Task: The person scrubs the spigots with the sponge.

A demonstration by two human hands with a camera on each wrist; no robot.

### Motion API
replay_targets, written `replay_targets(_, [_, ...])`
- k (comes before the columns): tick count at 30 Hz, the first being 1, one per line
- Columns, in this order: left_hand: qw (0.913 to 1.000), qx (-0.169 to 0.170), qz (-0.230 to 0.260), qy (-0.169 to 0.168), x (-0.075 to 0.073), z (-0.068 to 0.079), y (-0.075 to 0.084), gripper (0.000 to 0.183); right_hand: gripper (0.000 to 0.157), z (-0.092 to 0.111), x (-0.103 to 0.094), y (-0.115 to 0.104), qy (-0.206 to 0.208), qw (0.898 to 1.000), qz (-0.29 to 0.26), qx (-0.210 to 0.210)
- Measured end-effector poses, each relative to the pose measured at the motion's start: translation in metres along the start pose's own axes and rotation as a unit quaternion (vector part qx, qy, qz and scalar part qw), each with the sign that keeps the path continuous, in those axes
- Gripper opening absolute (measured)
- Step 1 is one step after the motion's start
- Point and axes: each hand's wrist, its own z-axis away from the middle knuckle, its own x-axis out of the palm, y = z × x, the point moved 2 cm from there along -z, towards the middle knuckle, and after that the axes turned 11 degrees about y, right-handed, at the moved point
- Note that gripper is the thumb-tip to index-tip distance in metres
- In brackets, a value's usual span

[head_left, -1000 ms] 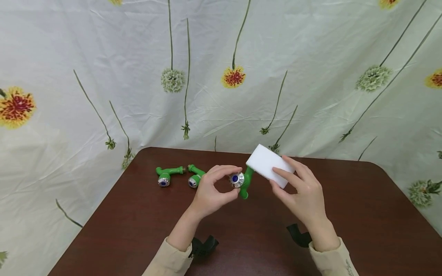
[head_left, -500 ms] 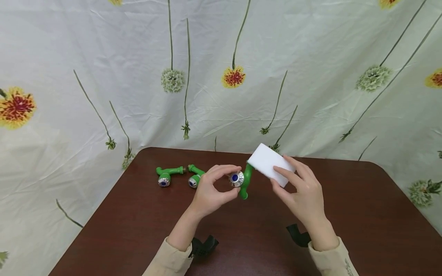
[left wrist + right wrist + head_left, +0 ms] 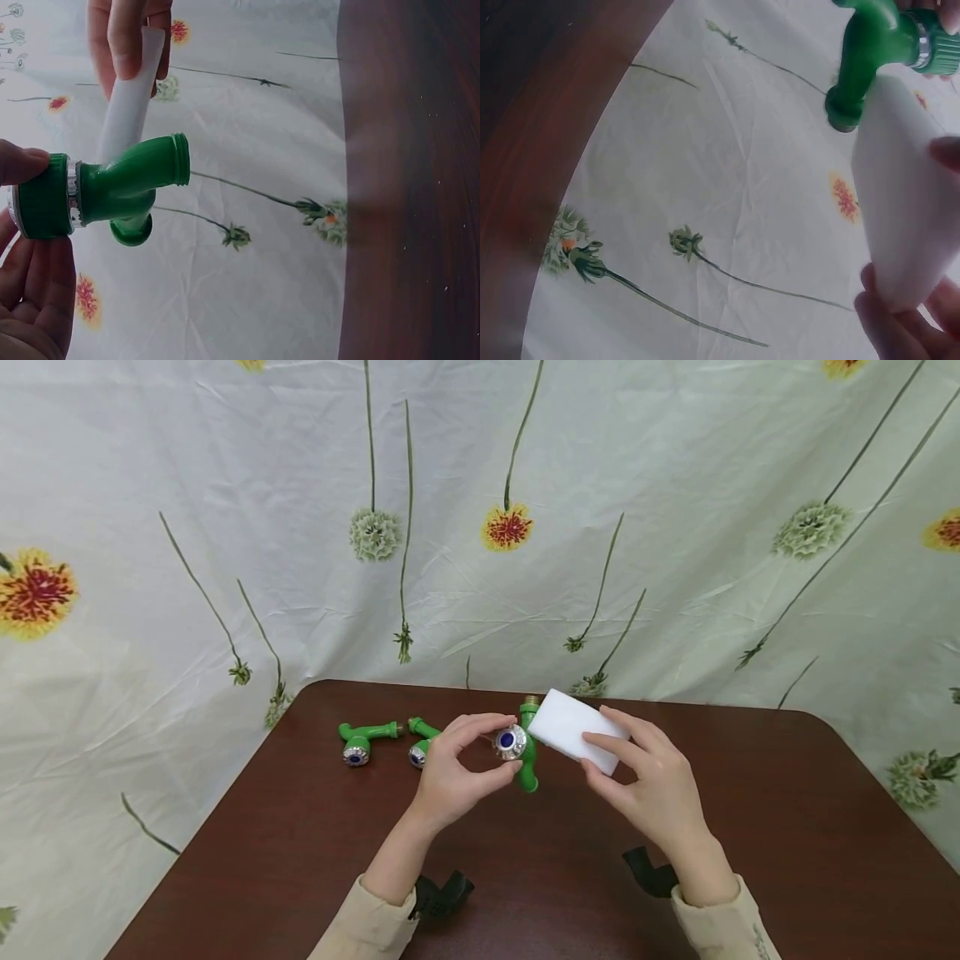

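My left hand (image 3: 457,768) pinches the round knob of a green faucet (image 3: 528,768) between thumb and fingers. The knob has a silvery rim and a blue centre, and the brass threaded end points away from me. In my right hand (image 3: 648,772) is a white sponge (image 3: 572,731), gripped along its right part with its left corner against the faucet body. Seen from the left wrist, the sponge (image 3: 129,112) lies behind the green faucet (image 3: 135,180). The right wrist view has the sponge (image 3: 904,195) right at the faucet (image 3: 870,52), just beside the knob.
Two more green faucets lie on the dark brown table (image 3: 300,860) at the left: one faucet (image 3: 367,735) farther out, another faucet (image 3: 422,742) partly behind my left hand. Black wrist mounts (image 3: 651,872) sit at both wrists. A flower-printed cloth (image 3: 450,568) hangs behind the table.
The sponge has moved left and slightly down along the faucet, uncovering its brass threaded end. The faucet has turned a little more upright in my left hand.
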Motion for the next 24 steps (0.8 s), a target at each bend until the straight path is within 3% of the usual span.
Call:
replay_targets(8, [0.9999,-0.013,0.001,0.01,-0.0001,0.0002,-0.0002,0.042,0.02,0.002,0.0002,0.002,0.002,0.999,-0.025,0.042])
replay_targets(14, [0.9997,-0.018,0.009,0.01,-0.0004,-0.0003,-0.0015,0.041,0.026,0.0002,-0.0031,0.0023,-0.009,0.997,-0.062,0.046])
replay_targets(17, [0.9997,-0.012,0.013,0.017,-0.0005,-0.0004,-0.0018,0.042,0.03,-0.0007,-0.0032,0.0018,-0.017,0.997,-0.056,0.042])
replay_targets(24, [0.9995,-0.009,0.025,0.018,0.0003,0.0,-0.0034,0.043,0.03,-0.0013,-0.002,0.0016,0.001,0.994,-0.096,0.045])
